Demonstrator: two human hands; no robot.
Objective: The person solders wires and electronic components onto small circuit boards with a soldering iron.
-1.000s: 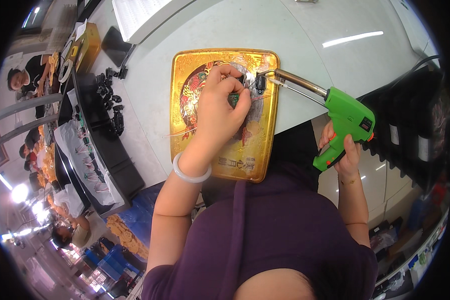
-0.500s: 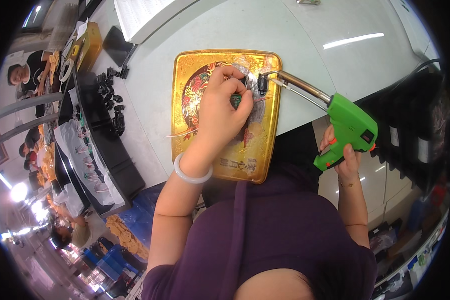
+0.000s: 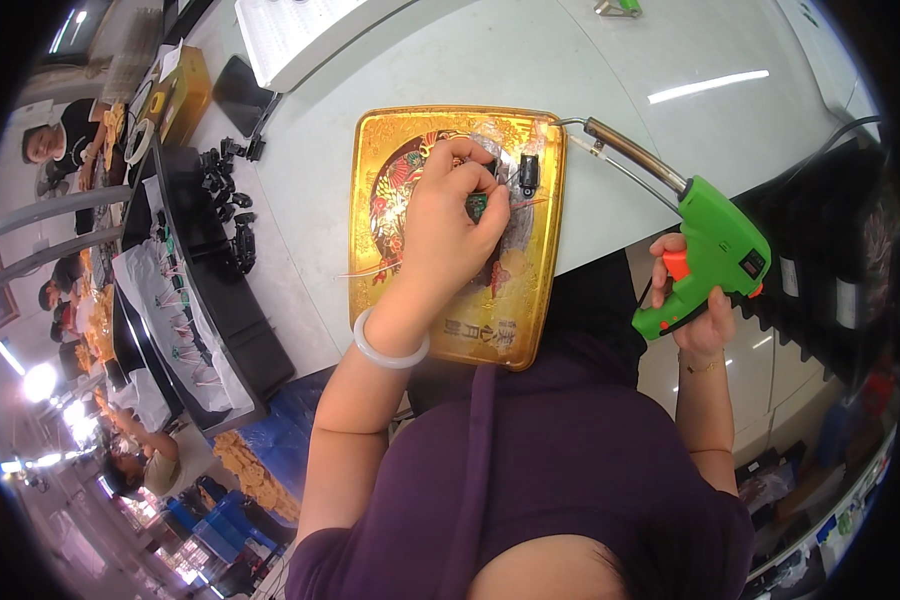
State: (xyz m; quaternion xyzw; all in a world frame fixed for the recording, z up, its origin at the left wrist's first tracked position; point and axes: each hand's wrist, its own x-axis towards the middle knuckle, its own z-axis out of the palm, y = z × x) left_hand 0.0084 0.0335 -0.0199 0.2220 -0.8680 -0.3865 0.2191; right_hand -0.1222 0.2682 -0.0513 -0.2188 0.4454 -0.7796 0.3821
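Observation:
My left hand [image 3: 448, 215] rests over a gold tin lid [image 3: 368, 312], its thumb and fingers pinched on a small green circuit board [image 3: 477, 206] that the fingers partly cover. Thin pale wires [image 3: 370, 272] stick out to the left below the hand, and reddish ones to the right. A small black component [image 3: 528, 173] lies on the lid just right of my fingertips. My right hand [image 3: 708, 322] grips the handle of a green soldering gun [image 3: 725, 240] with an orange trigger. Its bent metal tip [image 3: 570, 122] hovers by the lid's upper right corner, apart from the black component.
Left on the table are a heap of small black parts [image 3: 225, 200] and a black tray [image 3: 245, 335] with wired green boards on white paper. A white box [image 3: 305, 40] stands at the back. Black bins [image 3: 820, 240] line the right. Other people work at the far left.
The soldering gun has moved right, drawing its tip from the black component toward the lid's corner. My left hand keeps its pinch, shifted slightly in the picture along with the lid.

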